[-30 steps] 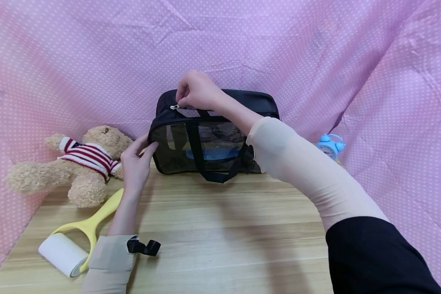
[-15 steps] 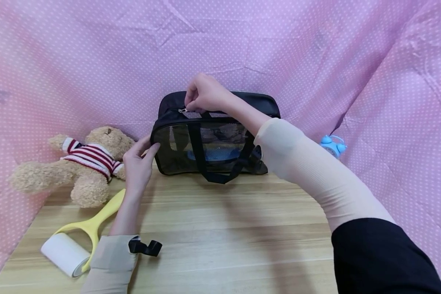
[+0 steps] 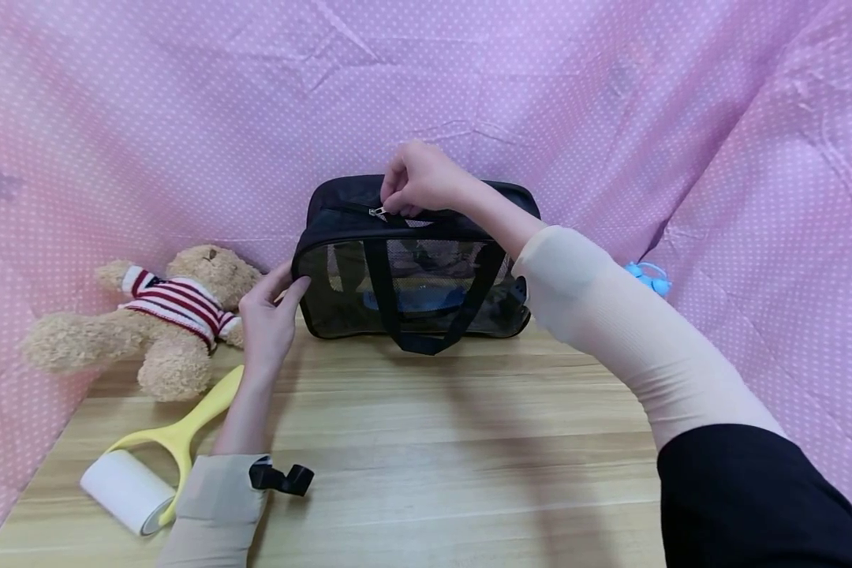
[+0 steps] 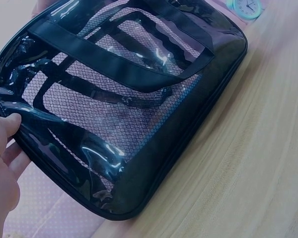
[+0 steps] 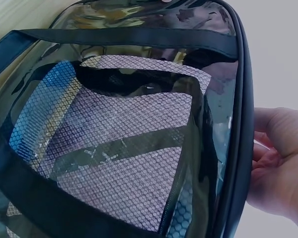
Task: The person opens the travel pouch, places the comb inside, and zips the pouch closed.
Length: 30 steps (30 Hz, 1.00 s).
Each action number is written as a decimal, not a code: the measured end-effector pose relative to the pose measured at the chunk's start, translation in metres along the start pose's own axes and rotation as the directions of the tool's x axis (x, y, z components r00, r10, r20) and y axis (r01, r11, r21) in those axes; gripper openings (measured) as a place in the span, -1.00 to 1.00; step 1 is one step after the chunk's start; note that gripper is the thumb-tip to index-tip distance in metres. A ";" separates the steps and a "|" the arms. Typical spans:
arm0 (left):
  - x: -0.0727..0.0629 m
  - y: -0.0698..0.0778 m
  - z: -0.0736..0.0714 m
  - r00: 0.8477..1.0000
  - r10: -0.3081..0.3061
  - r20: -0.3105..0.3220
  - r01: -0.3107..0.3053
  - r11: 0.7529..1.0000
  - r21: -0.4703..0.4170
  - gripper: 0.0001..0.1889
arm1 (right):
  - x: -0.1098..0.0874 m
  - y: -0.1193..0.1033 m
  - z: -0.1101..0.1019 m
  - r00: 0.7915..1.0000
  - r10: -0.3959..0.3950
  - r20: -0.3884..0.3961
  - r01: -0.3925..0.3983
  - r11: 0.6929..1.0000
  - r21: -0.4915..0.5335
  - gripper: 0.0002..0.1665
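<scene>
A black bag with see-through sides [image 3: 341, 304] and dark strap handles stands upright at the back of the table. My left hand [image 3: 268, 315] holds its left end, thumb on the front face and fingers round behind the edge. The left wrist view shows that thumb [image 4: 12, 124] pressing on the piped rim. On top, my right hand [image 3: 426, 185] pinches the silver zipper pull [image 3: 377, 211], left of the top's middle. In the right wrist view the right hand [image 5: 283, 163] is curled beyond the top edge, the pull hidden. Mesh and something blue [image 3: 415, 298] show through the front.
A teddy bear [image 3: 173, 312] in a striped sweater lies at the left. In front of it is a lint roller [image 3: 128, 489] with a yellow handle, partly behind my left forearm. A blue alarm clock [image 3: 649, 278] stands at the right, mostly covered by my right arm.
My right hand has moved rightward along the bag's top, drawing the zipper pull with it; the teeth behind it have come together. My left hand keeps its hold on the left end.
</scene>
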<state>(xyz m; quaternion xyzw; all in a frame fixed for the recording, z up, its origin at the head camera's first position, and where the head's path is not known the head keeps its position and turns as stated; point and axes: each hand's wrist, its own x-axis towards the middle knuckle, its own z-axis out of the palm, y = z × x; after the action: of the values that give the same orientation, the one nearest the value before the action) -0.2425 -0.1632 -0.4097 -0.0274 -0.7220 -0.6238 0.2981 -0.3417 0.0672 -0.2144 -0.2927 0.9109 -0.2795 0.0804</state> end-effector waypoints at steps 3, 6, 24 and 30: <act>-0.001 0.000 -0.001 1.000 -0.005 0.003 0.005 1.000 -0.003 -0.72 | 0.000 0.003 -0.003 1.000 0.007 0.012 -0.007 1.000 0.017 -0.94; -0.001 0.001 0.000 1.000 -0.014 0.009 0.014 1.000 -0.018 -0.72 | -0.001 0.004 -0.006 1.000 0.009 0.015 -0.009 1.000 0.027 -0.97; 0.000 0.001 -0.002 1.000 0.002 0.008 -0.002 1.000 -0.011 -0.72 | -0.010 0.014 -0.028 0.996 0.070 0.048 -0.074 0.992 0.100 -0.88; 0.001 0.001 -0.001 1.000 0.007 0.011 -0.006 1.000 -0.012 -0.72 | -0.015 0.018 -0.035 0.996 0.067 0.062 -0.074 0.991 0.113 -0.88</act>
<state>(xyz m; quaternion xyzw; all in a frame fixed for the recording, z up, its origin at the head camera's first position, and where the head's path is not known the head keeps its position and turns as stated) -0.2422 -0.1641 -0.4085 -0.0348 -0.7196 -0.6271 0.2961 -0.3489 0.1037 -0.1958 -0.2630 0.9003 -0.3200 0.1335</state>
